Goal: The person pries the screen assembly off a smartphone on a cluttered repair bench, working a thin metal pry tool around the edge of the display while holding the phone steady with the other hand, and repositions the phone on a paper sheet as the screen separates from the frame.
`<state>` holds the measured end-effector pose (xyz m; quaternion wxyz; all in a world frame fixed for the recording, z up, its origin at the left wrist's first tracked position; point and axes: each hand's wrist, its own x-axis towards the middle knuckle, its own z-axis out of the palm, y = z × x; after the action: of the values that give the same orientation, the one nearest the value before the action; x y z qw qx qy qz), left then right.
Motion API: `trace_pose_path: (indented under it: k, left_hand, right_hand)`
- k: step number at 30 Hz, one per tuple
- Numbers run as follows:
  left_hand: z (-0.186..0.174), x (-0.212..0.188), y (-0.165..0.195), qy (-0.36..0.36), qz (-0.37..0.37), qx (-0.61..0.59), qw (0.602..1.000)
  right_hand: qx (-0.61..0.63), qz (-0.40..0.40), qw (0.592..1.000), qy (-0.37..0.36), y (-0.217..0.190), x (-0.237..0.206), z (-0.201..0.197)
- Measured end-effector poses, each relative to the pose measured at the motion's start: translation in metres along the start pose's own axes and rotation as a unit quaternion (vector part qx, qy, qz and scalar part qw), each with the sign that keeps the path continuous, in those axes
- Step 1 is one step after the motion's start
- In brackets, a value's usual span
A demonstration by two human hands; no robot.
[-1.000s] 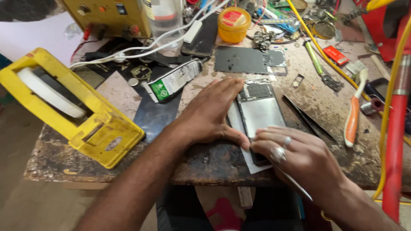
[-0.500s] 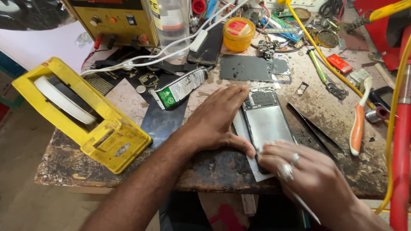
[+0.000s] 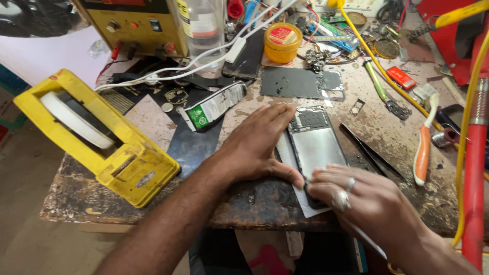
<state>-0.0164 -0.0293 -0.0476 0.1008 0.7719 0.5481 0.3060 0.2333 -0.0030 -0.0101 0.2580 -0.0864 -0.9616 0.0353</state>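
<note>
An opened phone body (image 3: 317,145) lies face down on a white sheet (image 3: 301,201) on the worn workbench (image 3: 153,203). My left hand (image 3: 260,145) lies flat, pressing on the phone's left edge. My right hand (image 3: 364,203), with rings on two fingers, covers the phone's near end; its fingers are curled and a thin white tool shaft (image 3: 368,242) sticks out beneath the palm. The tool's tip is hidden under the fingers. The phone's removed dark back cover (image 3: 300,82) rests farther back.
A yellow tape dispenser (image 3: 97,140) sits at left. A yellow power supply (image 3: 147,23), clear bottle (image 3: 204,23), round yellow tin (image 3: 282,42), black tweezers (image 3: 369,153), orange-handled tool (image 3: 423,147), squeezed tube (image 3: 214,106), white cables and red equipment (image 3: 476,168) crowd the bench.
The view has shifted slightly. Both hands stay on the phone; my right hand has slid a little along its near end.
</note>
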Motion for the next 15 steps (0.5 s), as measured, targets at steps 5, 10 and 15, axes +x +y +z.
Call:
trace_pose_path:
  k: [5, 10, 15]
  left_hand:
    - [0.0, 0.001, 0.001, 0.004, 0.009, 0.017, 1.0]
    - [-0.001, -0.001, 0.001, 0.003, 0.003, 0.009, 1.0]
    - [-0.002, 0.0, 0.002, 0.012, 0.028, 0.017, 0.999]
  right_hand:
    - [-0.028, -0.029, 0.999, -0.036, -0.006, 0.01, -0.007]
    - [-0.037, -0.061, 0.997, -0.036, -0.011, 0.019, -0.014]
    - [-0.007, -0.028, 0.999, -0.045, -0.006, 0.012, -0.01]
